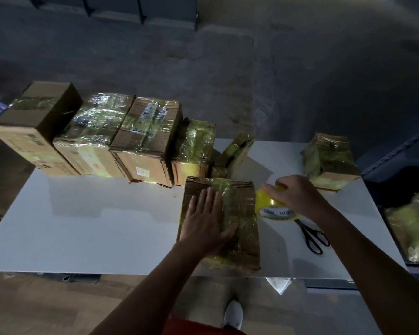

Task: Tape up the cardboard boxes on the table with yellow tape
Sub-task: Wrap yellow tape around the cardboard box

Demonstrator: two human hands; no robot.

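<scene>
You're mid-wrap: your left hand [205, 223] presses flat on the box [221, 221], your right hand [298, 195] grips the tape roll [272, 206]; next, pull tape across.

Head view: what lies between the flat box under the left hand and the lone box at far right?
The yellow tape roll, gripped from above by the right hand; the head view shows it.
</scene>
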